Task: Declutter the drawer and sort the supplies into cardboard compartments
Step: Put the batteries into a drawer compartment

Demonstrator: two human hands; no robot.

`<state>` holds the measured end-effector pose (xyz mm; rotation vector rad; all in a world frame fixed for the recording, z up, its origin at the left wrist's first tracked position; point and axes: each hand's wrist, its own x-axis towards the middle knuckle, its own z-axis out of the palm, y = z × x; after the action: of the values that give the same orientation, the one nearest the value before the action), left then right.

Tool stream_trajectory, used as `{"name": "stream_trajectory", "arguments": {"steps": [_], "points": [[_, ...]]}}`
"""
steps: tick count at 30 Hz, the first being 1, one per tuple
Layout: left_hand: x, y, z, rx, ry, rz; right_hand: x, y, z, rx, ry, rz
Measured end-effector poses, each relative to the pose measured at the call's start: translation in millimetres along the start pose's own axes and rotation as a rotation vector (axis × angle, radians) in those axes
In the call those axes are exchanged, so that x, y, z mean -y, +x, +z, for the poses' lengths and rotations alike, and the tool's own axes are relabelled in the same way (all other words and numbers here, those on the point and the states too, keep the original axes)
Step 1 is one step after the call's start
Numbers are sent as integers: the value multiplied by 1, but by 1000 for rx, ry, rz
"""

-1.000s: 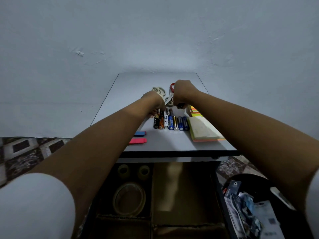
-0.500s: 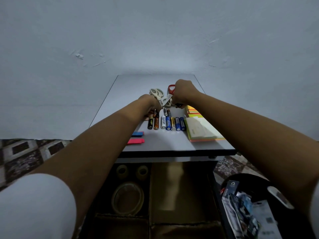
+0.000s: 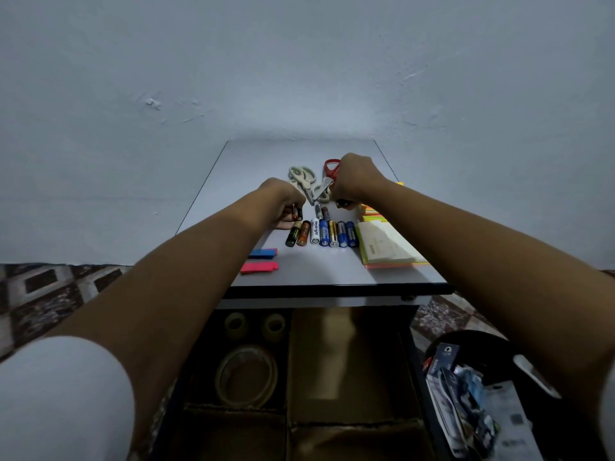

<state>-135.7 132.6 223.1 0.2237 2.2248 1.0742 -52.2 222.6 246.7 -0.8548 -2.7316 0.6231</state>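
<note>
Floor [image 3: 50, 294], far left: patterned tiles are showing beside the furniture.

Drawer [image 3: 412, 347], open, is sitting below the front edge of the tabletop [image 3: 299, 151]. Cardboard compartments [image 3: 349, 367] are dividing it. The left rear compartment is holding two small tape rolls [image 3: 235, 324] side by side at the back and one large tape roll [image 3: 246, 374] lying flat in front of them. The compartment to its right is showing bare cardboard.

Pink marker [image 3: 259, 267] and blue marker [image 3: 263, 252] are lying on the left front of the tabletop, parallel and close together, the blue one behind.

Left hand [image 3: 281, 206] is resting on the tabletop just behind the left end of the battery row. Its grip is closing round small batteries [image 3: 296, 212], orange and black.

Battery row [image 3: 321, 232]: seven cells are lying side by side at mid tabletop, touching or nearly so. Two loose batteries [image 3: 321, 211] are lying just behind the row.

Beige scissors [image 3: 303, 178] and red scissors [image 3: 330, 168] are lying behind the batteries, blades crossing.

Right hand [image 3: 354, 179] is hovering over the red scissors' blades, fingers curled. Its grip appears to be holding a small dark item [image 3: 342, 203], too hidden to identify.

Notepad [image 3: 382, 244] is lying at the right front of the tabletop on an orange sheet. Coloured sticky notes [image 3: 371, 212] are stacked behind it.

Black bin [image 3: 466, 341], lower right on the floor, is holding printed packaging [image 3: 466, 410].
</note>
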Motion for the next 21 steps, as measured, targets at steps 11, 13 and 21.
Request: {"name": "stream_trajectory", "arguments": {"steps": [11,13,21], "points": [[4,-4,-11,-60,-33,72,2,-7,-2,-9,0,-6],[3,-8,-14,-102,-15,118,3,-8,-5,32,92,14],[4,-55,-35,-42,-145,249,17,-53,-28,237,686,177]]}}
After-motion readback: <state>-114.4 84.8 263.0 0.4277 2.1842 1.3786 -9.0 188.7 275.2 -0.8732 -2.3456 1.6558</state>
